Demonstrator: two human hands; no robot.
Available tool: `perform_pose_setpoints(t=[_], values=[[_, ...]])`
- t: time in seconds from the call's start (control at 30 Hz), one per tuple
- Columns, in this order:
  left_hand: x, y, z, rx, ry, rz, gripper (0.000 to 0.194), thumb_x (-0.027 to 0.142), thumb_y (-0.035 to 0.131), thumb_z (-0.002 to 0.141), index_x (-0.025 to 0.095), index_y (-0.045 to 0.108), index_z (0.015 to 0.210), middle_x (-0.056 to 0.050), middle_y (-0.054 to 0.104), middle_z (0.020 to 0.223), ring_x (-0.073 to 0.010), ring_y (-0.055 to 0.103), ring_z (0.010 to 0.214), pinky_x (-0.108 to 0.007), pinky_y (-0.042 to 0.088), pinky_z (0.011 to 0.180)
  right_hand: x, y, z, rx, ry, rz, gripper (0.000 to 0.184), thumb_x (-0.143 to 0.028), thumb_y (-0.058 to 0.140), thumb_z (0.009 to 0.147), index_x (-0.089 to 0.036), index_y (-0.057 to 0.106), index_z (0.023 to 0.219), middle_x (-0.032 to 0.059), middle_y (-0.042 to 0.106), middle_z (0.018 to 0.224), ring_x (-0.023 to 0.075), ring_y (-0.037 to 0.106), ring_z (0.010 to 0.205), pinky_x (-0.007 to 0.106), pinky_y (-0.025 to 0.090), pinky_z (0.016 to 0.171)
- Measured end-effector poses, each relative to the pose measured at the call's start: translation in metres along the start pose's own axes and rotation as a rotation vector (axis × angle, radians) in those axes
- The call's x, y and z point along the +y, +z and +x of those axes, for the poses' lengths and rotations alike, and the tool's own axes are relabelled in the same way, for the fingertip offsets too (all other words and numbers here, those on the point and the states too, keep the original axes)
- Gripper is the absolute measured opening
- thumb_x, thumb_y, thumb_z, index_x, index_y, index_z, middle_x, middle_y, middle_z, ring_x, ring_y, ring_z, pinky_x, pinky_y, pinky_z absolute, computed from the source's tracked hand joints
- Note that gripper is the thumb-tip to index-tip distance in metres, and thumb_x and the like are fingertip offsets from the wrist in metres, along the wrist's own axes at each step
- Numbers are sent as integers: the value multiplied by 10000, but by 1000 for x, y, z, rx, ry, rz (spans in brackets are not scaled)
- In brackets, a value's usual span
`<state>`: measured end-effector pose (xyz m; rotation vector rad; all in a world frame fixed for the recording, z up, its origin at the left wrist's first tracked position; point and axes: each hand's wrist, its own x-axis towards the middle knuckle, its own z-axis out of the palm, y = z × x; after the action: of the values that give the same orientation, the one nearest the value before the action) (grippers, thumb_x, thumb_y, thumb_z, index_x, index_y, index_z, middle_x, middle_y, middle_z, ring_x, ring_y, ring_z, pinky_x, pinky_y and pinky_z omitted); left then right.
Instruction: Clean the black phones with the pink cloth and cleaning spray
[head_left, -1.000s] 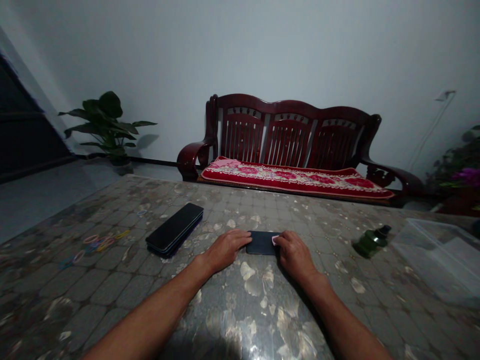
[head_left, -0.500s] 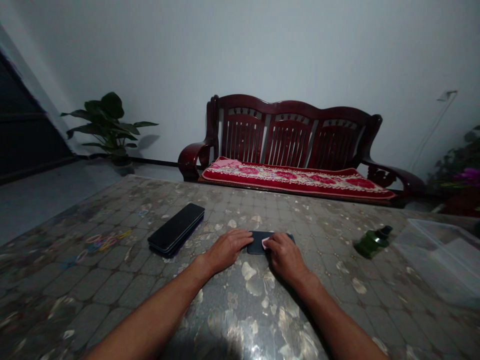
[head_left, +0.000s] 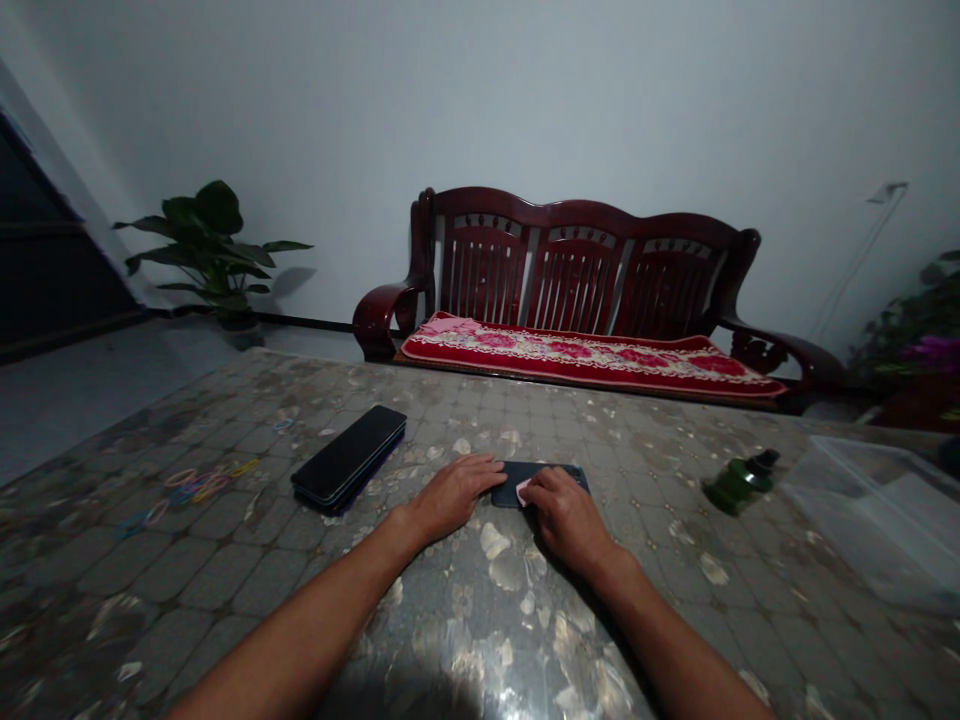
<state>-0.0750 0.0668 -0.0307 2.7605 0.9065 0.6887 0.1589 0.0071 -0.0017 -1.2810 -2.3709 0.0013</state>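
Dark blue, flat on the patterned tabletop (head_left: 630, 430) between 2 bare hands: a phone (head_left: 512, 475), under the fingertips of the left hand (head_left: 454, 492) at its left end, impossible to tell whether clasped or merely touched. Opposite, across the phone, the right hand (head_left: 559, 507), back upward, fingers bent and closed with the thumb around a small pink pad (head_left: 523, 491) on the phone's face. Behind them, left forearm (head_left: 322, 600) and right forearm (head_left: 664, 610) angled inward from the near side, in a narrowing V.
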Motion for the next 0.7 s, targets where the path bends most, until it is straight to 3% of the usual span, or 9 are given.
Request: perform_pose_setpoints(t=[0.23,0.33,0.5,0.7], values=[[3,-6,1,-8,6,6,381,81,562,916,204,697,1250,-91,683,1337,-240,578,1327,-442,452,1140,22,-7,-12,37,216,-87,338,8,512,843,-206,752,948,79,676,940,209,595,912,282,446,795],[7,-10,3,-24,9,21,302,229,613,952,203,701,1240,-93,688,1328,-257,560,1344,-432,432,1153,12,-6,-11,28,145,-50,336,6,522,843,-207,745,977,77,671,950,207,586,920,283,446,806],[8,-11,4,-66,-7,17,462,381,768,861,169,678,1261,-144,670,1338,-316,536,1358,-463,426,1147,-1,-6,-8,-28,38,16,303,-14,560,839,-216,746,965,62,670,942,202,577,912,278,435,797],[12,-7,10,-77,-21,-33,484,325,759,870,208,625,1320,-121,634,1305,-274,611,1230,-393,503,1050,35,-17,-13,19,297,-62,343,2,523,837,-202,775,949,70,689,918,201,616,922,264,444,796]])
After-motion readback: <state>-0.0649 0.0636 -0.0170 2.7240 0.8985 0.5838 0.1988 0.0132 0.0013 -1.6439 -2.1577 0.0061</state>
